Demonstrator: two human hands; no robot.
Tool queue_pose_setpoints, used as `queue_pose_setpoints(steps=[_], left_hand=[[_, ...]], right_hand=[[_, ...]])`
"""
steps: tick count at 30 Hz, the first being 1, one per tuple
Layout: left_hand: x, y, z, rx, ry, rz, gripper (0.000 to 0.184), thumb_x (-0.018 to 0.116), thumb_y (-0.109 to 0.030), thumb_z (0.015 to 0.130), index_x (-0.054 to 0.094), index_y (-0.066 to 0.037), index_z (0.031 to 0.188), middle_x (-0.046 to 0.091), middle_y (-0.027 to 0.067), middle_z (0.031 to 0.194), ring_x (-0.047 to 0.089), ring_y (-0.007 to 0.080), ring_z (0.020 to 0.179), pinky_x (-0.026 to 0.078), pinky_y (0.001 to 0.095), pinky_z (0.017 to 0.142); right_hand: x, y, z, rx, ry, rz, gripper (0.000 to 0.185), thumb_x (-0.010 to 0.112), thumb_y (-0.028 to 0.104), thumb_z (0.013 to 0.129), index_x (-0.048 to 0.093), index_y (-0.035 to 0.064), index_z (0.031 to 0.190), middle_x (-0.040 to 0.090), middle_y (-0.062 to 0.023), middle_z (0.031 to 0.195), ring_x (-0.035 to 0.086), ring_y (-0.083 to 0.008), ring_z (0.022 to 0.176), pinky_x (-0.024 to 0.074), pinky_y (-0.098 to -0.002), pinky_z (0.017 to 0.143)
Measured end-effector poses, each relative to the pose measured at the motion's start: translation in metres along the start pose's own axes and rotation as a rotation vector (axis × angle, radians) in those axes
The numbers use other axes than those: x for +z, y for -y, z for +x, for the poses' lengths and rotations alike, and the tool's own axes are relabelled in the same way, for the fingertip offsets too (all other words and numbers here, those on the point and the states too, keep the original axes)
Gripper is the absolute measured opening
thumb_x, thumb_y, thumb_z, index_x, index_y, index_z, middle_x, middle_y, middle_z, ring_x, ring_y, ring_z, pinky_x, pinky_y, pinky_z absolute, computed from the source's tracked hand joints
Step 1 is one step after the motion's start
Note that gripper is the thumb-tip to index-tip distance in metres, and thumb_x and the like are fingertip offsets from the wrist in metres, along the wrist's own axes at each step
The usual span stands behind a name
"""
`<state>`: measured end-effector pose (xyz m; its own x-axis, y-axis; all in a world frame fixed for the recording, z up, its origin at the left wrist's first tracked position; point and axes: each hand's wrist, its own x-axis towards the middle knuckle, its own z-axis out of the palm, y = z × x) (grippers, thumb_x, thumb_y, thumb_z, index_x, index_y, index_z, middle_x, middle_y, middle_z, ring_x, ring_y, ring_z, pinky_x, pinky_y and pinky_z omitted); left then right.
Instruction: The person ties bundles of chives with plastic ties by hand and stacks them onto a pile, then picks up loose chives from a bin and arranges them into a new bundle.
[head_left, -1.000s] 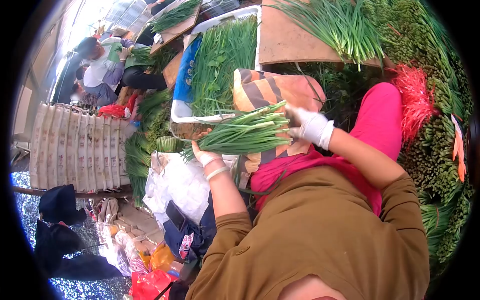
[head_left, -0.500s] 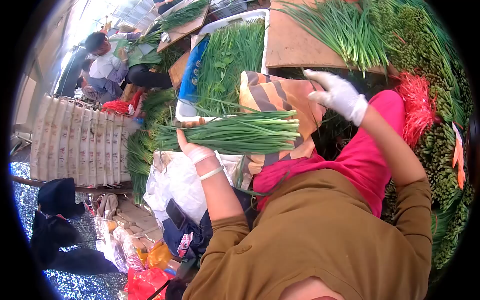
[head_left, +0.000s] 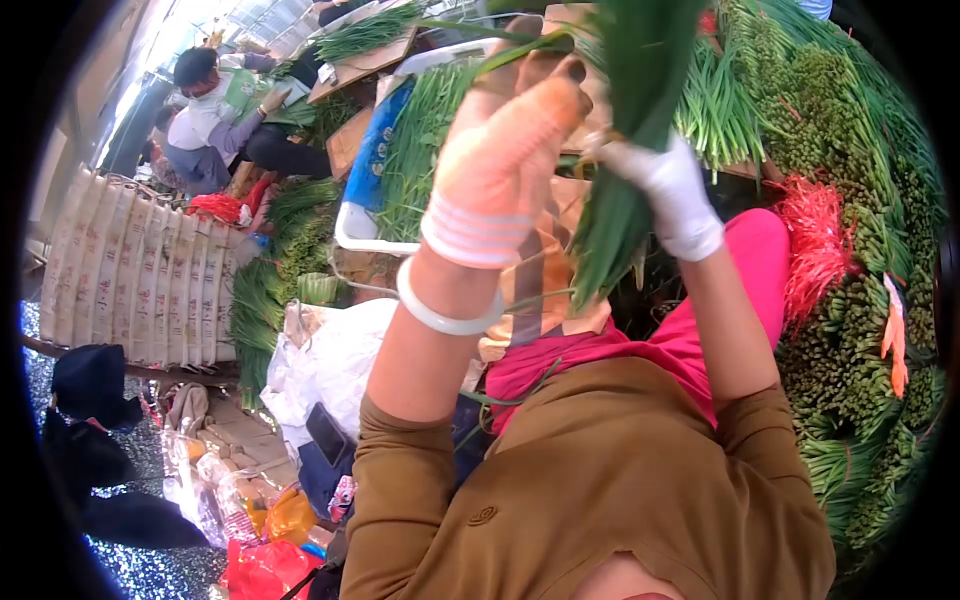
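Note:
A bunch of garlic chives (head_left: 640, 110) stands upright in front of me, blurred by motion, its leaf ends hanging down. My right hand (head_left: 665, 195), in a white glove, is closed around it; the fingertips are partly hidden behind the leaves. Just left of the bunch, my left hand (head_left: 510, 140) is raised with bent fingers, wearing a pale orange glove with dark-stained fingertips. A few thin loose leaves (head_left: 505, 57) run across its fingers and appear pinched there. An orange-and-brown striped cloth (head_left: 545, 265) lies under the hands, over my lap.
Behind my left hand stands a white crate (head_left: 375, 240) of chives. Tied bundles (head_left: 850, 340) are stacked along the right, beside red plastic strips (head_left: 812, 235). A white sack (head_left: 325, 365) and a phone (head_left: 327, 435) lie at left. Another person (head_left: 215, 120) sits at the far left.
The bunch has gone from lying level on my left hand to upright in my right hand. My left hand has risen towards the camera; the right hand has closed.

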<state>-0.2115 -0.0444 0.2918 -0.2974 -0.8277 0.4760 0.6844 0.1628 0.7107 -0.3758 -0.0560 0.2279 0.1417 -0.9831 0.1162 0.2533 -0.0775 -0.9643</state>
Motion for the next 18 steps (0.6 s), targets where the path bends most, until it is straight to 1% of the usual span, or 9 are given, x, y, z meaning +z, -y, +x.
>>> queue_pose_setpoints(steps=[2, 3, 6, 8, 10, 12, 13, 16, 18], left_hand=[[-0.004, -0.007, 0.006, 0.046, -0.009, 0.204, 0.047, 0.054, -0.014, 0.091, 0.041, 0.002, 0.133, 0.047, 0.0181, 0.131, 0.044, 0.0338, 0.123, 0.032, 0.0497, 0.105], [-0.019, -0.007, 0.004, 0.002, 0.034, 0.217, 0.047, 0.053, -0.015, 0.092, 0.040, 0.003, 0.133, 0.047, 0.0198, 0.131, 0.046, 0.0336, 0.122, 0.033, 0.0486, 0.106], [-0.054, 0.013, -0.008, -0.200, -0.058, 0.525, 0.042, 0.057, -0.010, 0.087, 0.048, 0.004, 0.126, 0.059, 0.0155, 0.117, 0.058, 0.0237, 0.105, 0.046, 0.0368, 0.094], [-0.045, 0.034, -0.016, -0.351, -0.037, 0.734, 0.040, 0.058, -0.008, 0.085, 0.052, 0.003, 0.122, 0.062, 0.0128, 0.110, 0.060, 0.0185, 0.098, 0.048, 0.0321, 0.089], [-0.029, 0.062, -0.026, -0.479, 0.011, 0.645, 0.053, 0.062, -0.010, 0.082, 0.045, 0.003, 0.130, 0.057, 0.0141, 0.120, 0.056, 0.0178, 0.106, 0.047, 0.0311, 0.090], [-0.024, 0.093, -0.027, -0.468, 0.063, 0.847, 0.080, 0.077, -0.032, 0.072, 0.041, 0.004, 0.133, 0.054, 0.0159, 0.120, 0.056, 0.0202, 0.105, 0.046, 0.0324, 0.090], [-0.025, 0.113, -0.031, -0.433, 0.096, 0.792, 0.083, 0.078, -0.033, 0.070, 0.039, 0.004, 0.134, 0.052, 0.0179, 0.123, 0.055, 0.0225, 0.107, 0.046, 0.0325, 0.091], [-0.023, 0.142, -0.033, -0.245, 0.101, 0.962, 0.053, 0.074, -0.025, 0.071, 0.056, 0.001, 0.114, 0.061, 0.0178, 0.104, 0.061, 0.0272, 0.091, 0.049, 0.0324, 0.082], [-0.030, 0.139, -0.031, -0.316, 0.031, 1.021, 0.031, 0.071, -0.019, 0.073, 0.064, 0.000, 0.097, 0.064, 0.0154, 0.089, 0.062, 0.0278, 0.080, 0.050, 0.0326, 0.076]], right_hand=[[-0.034, 0.010, -0.001, 0.012, -0.004, 0.364, 0.054, 0.070, 0.021, 0.078, 0.052, 0.0007, 0.125, 0.063, -0.0039, 0.087, 0.062, -0.0137, 0.075, 0.0534, -0.0290, 0.069], [-0.065, -0.002, 0.003, 0.036, 0.059, 0.482, 0.064, 0.068, 0.023, 0.079, 0.043, -0.0013, 0.133, 0.062, -0.0038, 0.087, 0.061, -0.0136, 0.076, 0.0535, -0.0285, 0.069], [-0.116, -0.016, 0.002, -0.068, 0.182, 0.621, 0.089, 0.071, 0.032, 0.077, 0.023, -0.0016, 0.144, 0.060, -0.0028, 0.089, 0.059, -0.0152, 0.078, 0.0517, -0.0286, 0.070], [-0.121, -0.019, -0.008, -0.059, 0.090, 0.608, 0.091, 0.072, 0.035, 0.075, 0.025, -0.0020, 0.143, 0.060, -0.0026, 0.090, 0.059, -0.0157, 0.077, 0.0511, -0.0294, 0.071], [-0.126, -0.033, -0.011, -0.012, 0.066, 0.679, 0.089, 0.073, 0.036, 0.075, 0.028, 0.0022, 0.143, 0.061, -0.0041, 0.093, 0.060, -0.0168, 0.081, 0.0524, -0.0314, 0.075], [-0.123, -0.043, -0.015, 0.037, 0.050, 0.654, 0.085, 0.073, 0.035, 0.075, 0.031, 0.0039, 0.143, 0.062, -0.0062, 0.100, 0.062, -0.0186, 0.086, 0.0536, -0.0343, 0.079], [-0.109, -0.038, -0.018, 0.060, -0.085, 0.594, 0.094, 0.075, 0.038, 0.075, 0.025, 0.0014, 0.145, 0.063, -0.0025, 0.095, 0.061, -0.0127, 0.081, 0.0531, -0.0269, 0.072], [-0.104, -0.032, -0.021, 0.081, 0.050, 0.629, 0.092, 0.075, 0.037, 0.076, 0.025, 0.0017, 0.145, 0.062, -0.0031, 0.096, 0.062, -0.0152, 0.085, 0.0529, -0.0303, 0.080], [-0.121, -0.048, -0.019, 0.040, -0.023, 0.668, 0.085, 0.073, 0.033, 0.077, 0.029, 0.0033, 0.143, 0.063, -0.0053, 0.102, 0.062, -0.0178, 0.090, 0.0529, -0.0339, 0.084]])
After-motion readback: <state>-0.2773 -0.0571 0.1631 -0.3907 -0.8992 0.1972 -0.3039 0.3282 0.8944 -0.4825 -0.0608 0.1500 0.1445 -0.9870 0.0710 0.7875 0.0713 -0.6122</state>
